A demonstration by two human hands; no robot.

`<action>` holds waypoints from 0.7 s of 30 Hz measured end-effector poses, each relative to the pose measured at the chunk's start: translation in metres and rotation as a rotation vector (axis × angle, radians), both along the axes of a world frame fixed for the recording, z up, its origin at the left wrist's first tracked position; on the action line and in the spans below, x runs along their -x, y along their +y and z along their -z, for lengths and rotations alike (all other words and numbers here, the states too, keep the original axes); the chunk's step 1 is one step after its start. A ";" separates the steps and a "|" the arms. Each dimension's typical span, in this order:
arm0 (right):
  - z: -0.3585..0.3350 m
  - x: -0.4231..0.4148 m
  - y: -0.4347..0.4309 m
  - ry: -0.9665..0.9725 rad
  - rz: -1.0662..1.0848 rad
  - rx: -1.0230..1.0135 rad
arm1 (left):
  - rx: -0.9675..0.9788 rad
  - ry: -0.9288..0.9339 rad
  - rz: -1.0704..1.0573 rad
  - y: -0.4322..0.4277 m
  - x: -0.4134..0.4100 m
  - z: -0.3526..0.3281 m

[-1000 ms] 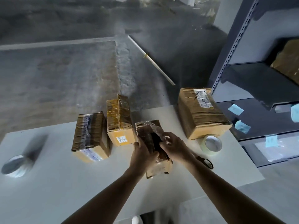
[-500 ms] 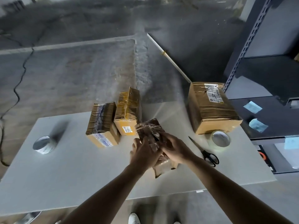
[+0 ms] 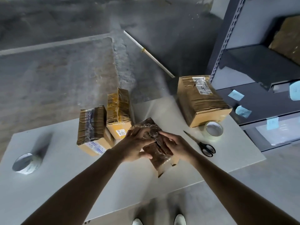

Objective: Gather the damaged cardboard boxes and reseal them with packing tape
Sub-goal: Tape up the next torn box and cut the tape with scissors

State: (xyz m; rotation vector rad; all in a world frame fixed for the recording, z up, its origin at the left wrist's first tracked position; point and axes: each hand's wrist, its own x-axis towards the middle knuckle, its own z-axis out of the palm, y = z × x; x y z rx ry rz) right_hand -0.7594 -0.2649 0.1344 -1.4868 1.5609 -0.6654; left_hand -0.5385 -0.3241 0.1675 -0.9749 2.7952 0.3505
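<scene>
A small cardboard box (image 3: pixel 159 157) wrapped in crinkled clear tape lies on the white table (image 3: pixel 65 184), with a split running along its top. My left hand (image 3: pixel 136 146) grips its left side, thumb underneath. My right hand (image 3: pixel 176 146) holds its right side with fingers curled over the split. Two taped boxes, one low (image 3: pixel 91 125) and one taller (image 3: pixel 118 109), stand just behind to the left. A bigger dented box (image 3: pixel 199 101) sits at the back right. A roll of clear tape (image 3: pixel 213 129) lies in front of that box, and black scissors (image 3: pixel 203 146) lie beside my right hand.
A second tape roll (image 3: pixel 26 163) lies at the table's left end. A grey metal shelf unit (image 3: pixel 243 62) with blue notes stands to the right, holding a brown parcel (image 3: pixel 287 38). A white rod (image 3: pixel 151 56) lies on the concrete floor beyond the table.
Both hands stay on the small box; the fingers have shifted along its split top. The view swung left, then back right, showing the shelf again.
</scene>
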 end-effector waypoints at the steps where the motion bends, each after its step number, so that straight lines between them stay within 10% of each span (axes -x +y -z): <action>1: 0.002 -0.003 0.002 0.010 0.020 -0.012 | -0.003 -0.044 0.054 -0.005 0.001 0.001; 21: -0.001 -0.006 -0.008 -0.136 0.154 -0.306 | 0.019 -0.156 0.246 -0.030 0.007 -0.009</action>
